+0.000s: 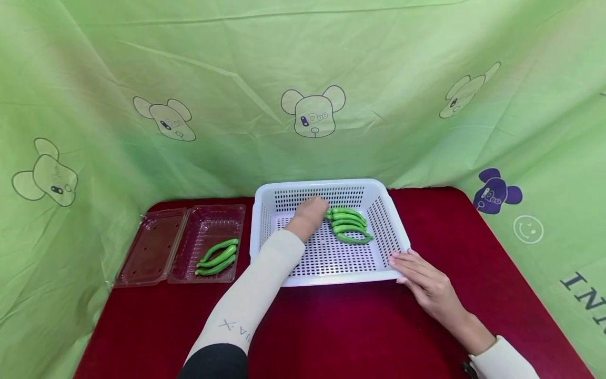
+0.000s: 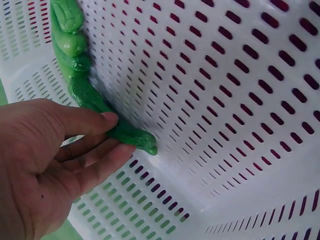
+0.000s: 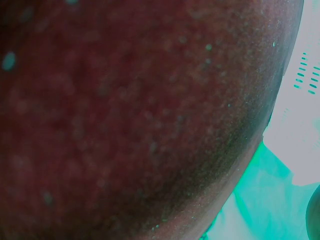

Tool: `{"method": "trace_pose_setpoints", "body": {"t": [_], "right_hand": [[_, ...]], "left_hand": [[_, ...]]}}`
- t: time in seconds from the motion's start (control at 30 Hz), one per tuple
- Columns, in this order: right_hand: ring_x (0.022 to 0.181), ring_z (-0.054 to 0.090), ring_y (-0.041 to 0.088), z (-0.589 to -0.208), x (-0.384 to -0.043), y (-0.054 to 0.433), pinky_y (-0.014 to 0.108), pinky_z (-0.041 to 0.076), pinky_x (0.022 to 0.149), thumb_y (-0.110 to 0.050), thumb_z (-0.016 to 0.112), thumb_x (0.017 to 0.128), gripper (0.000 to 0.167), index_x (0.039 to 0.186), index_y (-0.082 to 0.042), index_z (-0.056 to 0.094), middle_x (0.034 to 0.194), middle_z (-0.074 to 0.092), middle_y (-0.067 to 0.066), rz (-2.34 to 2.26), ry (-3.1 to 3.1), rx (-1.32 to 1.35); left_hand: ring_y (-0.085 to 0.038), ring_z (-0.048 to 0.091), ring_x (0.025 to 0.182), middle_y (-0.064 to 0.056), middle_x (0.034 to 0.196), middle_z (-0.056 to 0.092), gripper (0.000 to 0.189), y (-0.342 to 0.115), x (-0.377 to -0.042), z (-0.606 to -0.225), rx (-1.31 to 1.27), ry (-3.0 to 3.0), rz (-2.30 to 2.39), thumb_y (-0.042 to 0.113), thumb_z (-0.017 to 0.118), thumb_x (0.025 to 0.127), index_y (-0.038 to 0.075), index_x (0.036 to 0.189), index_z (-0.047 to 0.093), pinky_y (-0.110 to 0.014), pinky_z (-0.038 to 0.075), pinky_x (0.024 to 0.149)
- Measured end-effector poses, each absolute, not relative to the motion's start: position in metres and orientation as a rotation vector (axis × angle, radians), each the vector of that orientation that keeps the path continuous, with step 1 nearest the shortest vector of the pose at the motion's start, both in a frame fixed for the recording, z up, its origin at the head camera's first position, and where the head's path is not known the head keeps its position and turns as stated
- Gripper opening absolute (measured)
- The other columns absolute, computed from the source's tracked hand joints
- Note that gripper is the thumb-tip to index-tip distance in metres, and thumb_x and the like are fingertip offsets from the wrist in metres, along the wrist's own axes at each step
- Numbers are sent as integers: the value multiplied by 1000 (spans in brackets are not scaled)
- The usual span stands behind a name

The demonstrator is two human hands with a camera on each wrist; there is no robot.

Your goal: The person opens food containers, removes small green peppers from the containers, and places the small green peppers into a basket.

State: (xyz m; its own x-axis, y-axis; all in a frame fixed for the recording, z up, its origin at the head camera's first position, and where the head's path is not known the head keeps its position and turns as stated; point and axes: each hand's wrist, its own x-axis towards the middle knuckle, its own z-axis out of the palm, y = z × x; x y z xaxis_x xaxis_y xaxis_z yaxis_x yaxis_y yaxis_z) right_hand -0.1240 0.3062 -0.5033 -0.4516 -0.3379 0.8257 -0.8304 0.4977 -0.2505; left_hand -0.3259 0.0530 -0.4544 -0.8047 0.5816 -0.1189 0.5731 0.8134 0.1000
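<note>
Inside the white plastic basket (image 1: 326,278), my left hand (image 1: 310,213) pinches a green chili pepper (image 2: 132,137) between thumb and fingertips, near the pepper's end. In the left wrist view the pepper lies low against the perforated basket floor. Several more green peppers (image 1: 350,229) lie side by side just right of that hand. My right hand (image 1: 428,284) rests on the basket's front right corner, its fingers laid fairly straight over the rim. A dark, blurred surface fills most of the right wrist view, so the fingers are hidden there.
Left of the basket stands an open clear plastic clamshell box (image 1: 208,216). Three green peppers (image 1: 218,258) lie in its tray, and its lid (image 1: 151,247) is folded out leftward. A red cloth (image 1: 331,331) covers the table; a green curtain (image 1: 236,63) hangs behind and beside it.
</note>
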Motion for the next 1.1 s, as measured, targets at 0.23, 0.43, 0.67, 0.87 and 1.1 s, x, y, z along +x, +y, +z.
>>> {"method": "trace_pose_setpoints", "body": {"t": [0.23,0.43,0.67,0.87,1.1], "right_hand": [[123,66,24,-501,-124,305,35,38,123,-22,65,100,38,108,15,73,113,75,23,861,-2009,963],[122,66,25,-501,-124,306,35,38,123,-21,65,100,37,107,15,73,113,75,23,864,-2004,965],[122,66,25,-502,-124,306,36,37,123,-20,65,101,37,107,15,73,113,75,23,866,-2007,966],[121,66,24,-501,-124,306,36,37,123,-20,65,101,36,107,15,73,112,75,23,873,-2008,966],[122,66,25,-501,-124,306,36,37,123,-20,65,101,37,107,15,73,112,75,23,864,-2009,966]], "left_hand": [[-16,70,96,-2,108,75,28,52,-329,-461,904,2873,94,-10,65,87,13,100,73,-28,61,85],[-17,69,99,-2,110,74,32,51,-331,-463,915,2875,65,-11,64,86,15,102,73,-29,60,88],[-17,70,101,-2,112,75,33,50,-330,-463,912,2875,99,-14,64,85,13,100,74,-29,59,89],[-17,70,97,-2,109,74,31,50,-331,-453,930,2888,13,-12,65,84,13,103,72,-28,61,84],[-22,69,89,-7,101,72,10,33,-333,-407,874,2889,203,4,64,96,8,105,67,-35,61,80]]}}
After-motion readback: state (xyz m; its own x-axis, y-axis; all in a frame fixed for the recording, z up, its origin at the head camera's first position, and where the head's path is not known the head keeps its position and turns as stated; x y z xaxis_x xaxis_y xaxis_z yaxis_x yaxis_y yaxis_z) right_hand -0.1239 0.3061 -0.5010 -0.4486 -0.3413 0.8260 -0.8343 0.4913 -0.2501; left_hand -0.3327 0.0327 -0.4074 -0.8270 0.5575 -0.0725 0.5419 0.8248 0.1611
